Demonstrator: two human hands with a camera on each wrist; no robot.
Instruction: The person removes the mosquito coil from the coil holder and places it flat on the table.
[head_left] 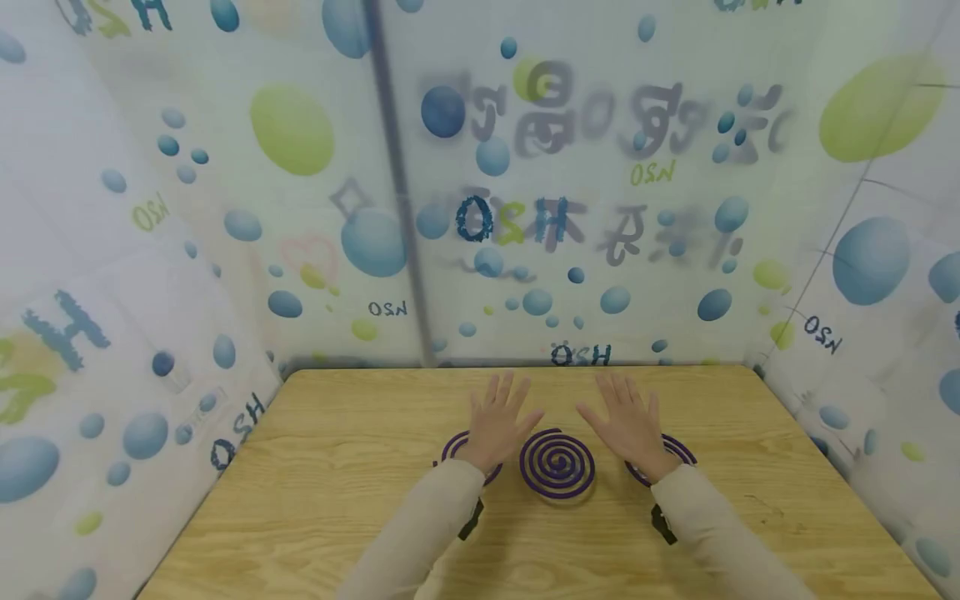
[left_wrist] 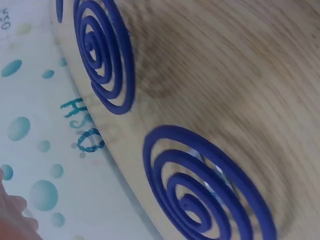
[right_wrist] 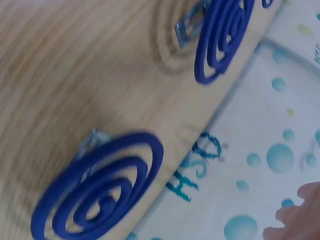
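Three dark purple mosquito coils stand in a row on the wooden table. The middle coil [head_left: 558,463] shows whole between my hands. Over the left coil [head_left: 450,447] my left hand [head_left: 493,427] is held palm down, fingers straight and spread, and covers part of it from the head view. My right hand [head_left: 628,423] hovers likewise over the right coil [head_left: 681,450], hiding much of it, its thumb pointing inward. Neither hand grips anything. Small metal stands [right_wrist: 186,26] show under coils in the right wrist view. Fingertips [left_wrist: 14,212] appear at the left wrist view's edge.
The wooden table [head_left: 337,467] runs back to a pale curtain [head_left: 465,325] printed with blue and green dots and lettering. Similar sheets hang at both sides. A dark device [head_left: 471,520] is strapped at the left wrist, another [head_left: 663,525] at the right.
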